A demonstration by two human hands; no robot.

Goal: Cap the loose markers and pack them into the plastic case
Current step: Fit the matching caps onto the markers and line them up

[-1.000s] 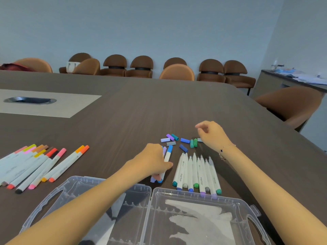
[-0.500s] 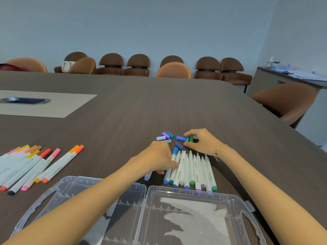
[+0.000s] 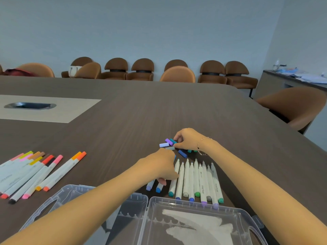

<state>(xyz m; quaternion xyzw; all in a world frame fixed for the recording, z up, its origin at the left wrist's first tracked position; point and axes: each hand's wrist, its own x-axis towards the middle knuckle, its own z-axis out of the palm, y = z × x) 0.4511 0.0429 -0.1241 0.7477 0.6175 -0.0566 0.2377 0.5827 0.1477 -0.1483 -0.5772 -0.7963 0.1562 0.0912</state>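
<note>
Markers (image 3: 194, 181) with bare tips sit in a row on the table (image 3: 123, 124), just behind my open plastic case (image 3: 185, 221). My left hand (image 3: 162, 165) is curled round two capped ones beside that row. My right hand (image 3: 189, 140) pinches among the loose caps (image 3: 167, 144); can't tell which one.

Bare table (image 3: 141, 124) btwn capped markers (image 3: 35, 172) & uncapped row (image 3: 196, 181); case (image 3: 177, 206) blocks near edge.
</note>
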